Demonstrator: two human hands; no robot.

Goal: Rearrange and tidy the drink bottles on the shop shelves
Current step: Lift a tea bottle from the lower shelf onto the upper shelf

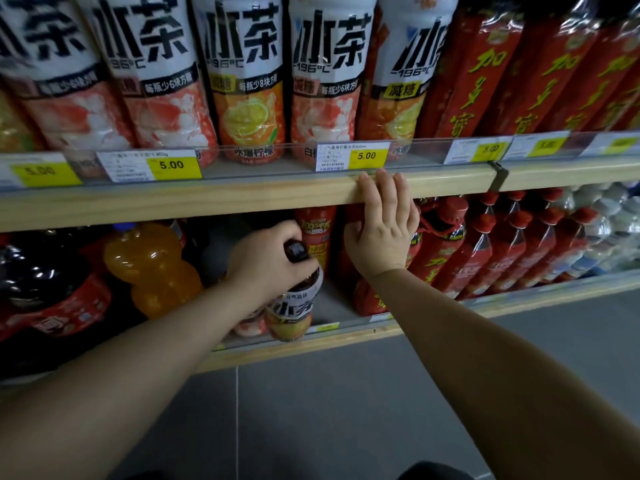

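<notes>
My left hand (266, 261) grips the neck of a tea bottle (294, 306) with a black cap and a white and orange label, held at the front of the lower shelf (346, 337). A second similar bottle (251, 325) stands right behind it, mostly hidden. My right hand (384, 220) rests flat, fingers spread, on the wooden edge of the upper shelf (242, 199), holding nothing. Its palm covers part of a red bottle (367, 296) below. The upper shelf carries a row of large white-labelled tea bottles (242, 74).
Red-labelled bottles (485, 244) fill the lower shelf to the right, with clear water bottles (609, 223) beyond. An orange soda bottle (149, 268) and dark cola bottles (41, 282) stand at the left. Tall red bottles (519, 71) line the upper right. Yellow price tags (367, 155) run along the rail.
</notes>
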